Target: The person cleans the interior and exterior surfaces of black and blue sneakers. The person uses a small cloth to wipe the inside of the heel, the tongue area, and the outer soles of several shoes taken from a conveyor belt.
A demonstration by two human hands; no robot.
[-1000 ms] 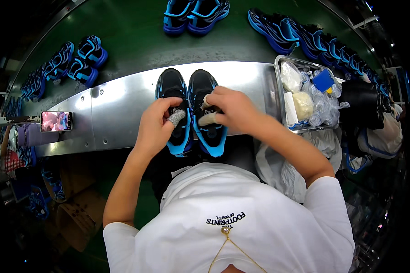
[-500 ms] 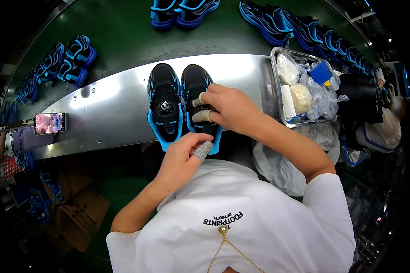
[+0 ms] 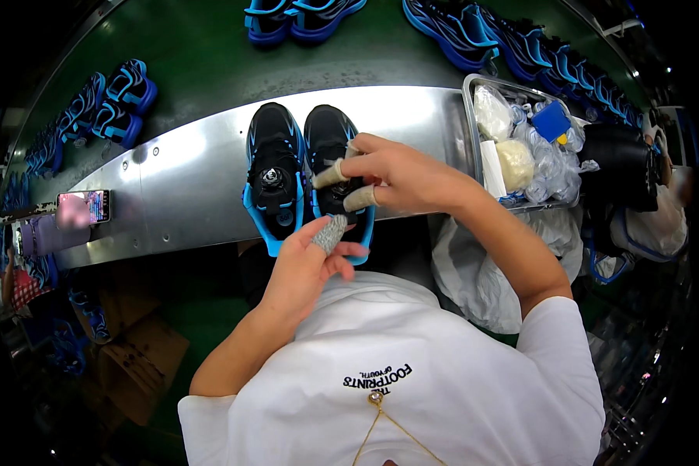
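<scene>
I have the right shoe [image 3: 335, 167] of the black-and-blue pair on the steel bench [image 3: 179, 186] under my right hand [image 3: 400, 175], taped fingers pinching at its tongue, while my left hand [image 3: 311, 264] hovers half-curled and empty beside the left shoe [image 3: 273, 175]; steadying comes next, I judge.

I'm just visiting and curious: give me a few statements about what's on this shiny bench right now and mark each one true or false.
1. Two black and blue shoes stand side by side on the metal bench. True.
2. The right hand rests on the right-hand shoe. True.
3. The left hand grips the left-hand shoe. False: it is off the shoe, near the body, at the bench's near edge.
4. The fingertips are bare. False: several wear wrapped covers.
5. The metal tray to the right holds shoes. False: it holds clear bags and a blue piece.
</scene>
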